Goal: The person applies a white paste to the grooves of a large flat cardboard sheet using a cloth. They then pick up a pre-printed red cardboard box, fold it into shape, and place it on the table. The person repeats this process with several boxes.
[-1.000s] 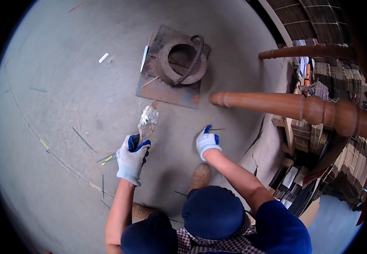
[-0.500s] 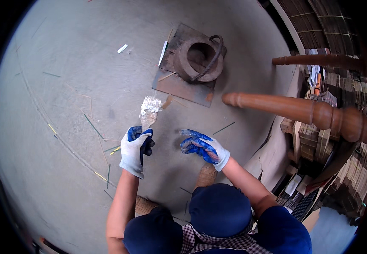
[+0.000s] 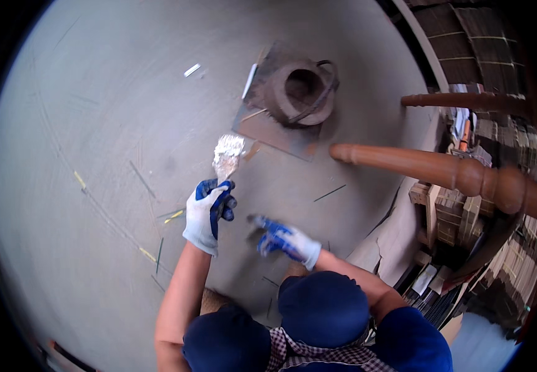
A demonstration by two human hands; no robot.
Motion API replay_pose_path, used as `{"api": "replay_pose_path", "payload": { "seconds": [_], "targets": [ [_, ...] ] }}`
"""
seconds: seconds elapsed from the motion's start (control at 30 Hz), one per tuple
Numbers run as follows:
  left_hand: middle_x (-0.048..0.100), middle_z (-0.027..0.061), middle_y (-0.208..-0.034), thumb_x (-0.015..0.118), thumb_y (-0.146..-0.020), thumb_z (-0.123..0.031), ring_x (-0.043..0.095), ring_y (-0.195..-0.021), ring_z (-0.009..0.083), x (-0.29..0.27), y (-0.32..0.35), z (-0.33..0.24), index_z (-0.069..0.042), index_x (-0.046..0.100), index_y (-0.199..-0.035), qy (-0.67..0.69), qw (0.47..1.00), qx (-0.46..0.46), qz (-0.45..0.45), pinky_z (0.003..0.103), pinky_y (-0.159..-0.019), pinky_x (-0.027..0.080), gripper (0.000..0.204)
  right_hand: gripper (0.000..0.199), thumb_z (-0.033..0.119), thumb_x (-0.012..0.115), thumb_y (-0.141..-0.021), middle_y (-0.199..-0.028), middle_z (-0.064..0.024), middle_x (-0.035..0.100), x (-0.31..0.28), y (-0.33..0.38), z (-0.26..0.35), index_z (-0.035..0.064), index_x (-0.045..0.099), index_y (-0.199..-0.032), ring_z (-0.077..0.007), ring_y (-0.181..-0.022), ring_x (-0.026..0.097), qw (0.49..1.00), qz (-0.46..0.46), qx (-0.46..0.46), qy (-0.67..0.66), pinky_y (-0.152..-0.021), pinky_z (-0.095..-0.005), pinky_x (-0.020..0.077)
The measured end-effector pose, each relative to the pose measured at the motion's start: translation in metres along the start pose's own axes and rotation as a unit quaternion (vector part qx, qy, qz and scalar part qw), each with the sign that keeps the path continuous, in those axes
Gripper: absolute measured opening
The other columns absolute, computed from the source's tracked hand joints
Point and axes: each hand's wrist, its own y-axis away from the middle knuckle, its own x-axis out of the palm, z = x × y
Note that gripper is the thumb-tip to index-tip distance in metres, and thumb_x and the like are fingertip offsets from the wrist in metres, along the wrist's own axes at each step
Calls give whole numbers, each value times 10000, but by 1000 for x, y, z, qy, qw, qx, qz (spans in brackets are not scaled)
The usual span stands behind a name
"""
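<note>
right gloved hand (image 3: 287,242) is hovering over grey floor (image 3: 126,124), its blurred grip gaping loosely, left gloved hand (image 3: 207,209) is holding a brush (image 3: 227,158) above the floor — grip wrapping its handle, whitened end pointing forward — rusty pot (image 3: 279,99) is resting on a board (image 3: 274,139)

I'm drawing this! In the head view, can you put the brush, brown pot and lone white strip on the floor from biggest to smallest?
1. Brown pot
2. Brush (perhaps nearer the camera)
3. White strip
</note>
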Motion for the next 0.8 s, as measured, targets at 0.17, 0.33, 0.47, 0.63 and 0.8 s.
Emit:
{"api": "replay_pose_path", "payload": {
  "seconds": [0.17, 0.33, 0.47, 0.63, 0.8],
  "targets": [
    [660, 104, -921, 644, -896, -152, 594, -632, 155, -16, -6, 0, 31, 591, -1068, 45, 999, 25, -10, 272, -488, 472, 256, 432, 207, 558, -994, -1096, -153, 650, 10, -18, 46, 14, 494, -1374, -216, -944, 647, 998, 5, -48, -52, -856, -362, 535],
    [662, 114, -959, 627, -901, -132, 609, -664, 159, -22, -8, -3, 30, 585, -1076, 72, 997, 35, -18, 274, -485, 481, 242, 188, 137, 629, -944, -932, -104, 705, 8, -51, 60, -8, 686, -1047, -179, -700, 648, 979, -176, -58, 89, -614, -311, 534],
    [646, 111, -994, 588, -912, -119, 578, -678, 152, -28, -5, -11, 3, 578, -1079, 62, 995, 64, -52, 279, -497, 478, 207, 257, 278, 677, -917, -789, -89, 697, 26, -85, 88, 22, 692, -929, -150, -575, 601, 928, -261, -21, 265, -533, -297, 494],
    [655, 105, -988, 612, -901, -110, 598, -688, 147, -40, -3, -24, 14, 593, -1091, 126, 983, 98, -86, 264, -499, 486, 228, 570, 426, 537, -938, -1369, -198, 502, 39, -161, 145, 30, 488, -1346, -341, -1263, 468, 550, -182, -289, 762, -1077, -466, 341],
    [648, 112, -1011, 591, -899, -91, 591, -698, 142, -53, 1, -33, 14, 587, -1094, 154, 974, 133, -96, 261, -506, 486, 221, 749, 467, 514, -930, -1534, -219, 310, 45, -245, 187, -7, 316, -1476, -371, -1447, 239, 461, -256, -235, 816, -1203, -473, 131]
  ]
}}
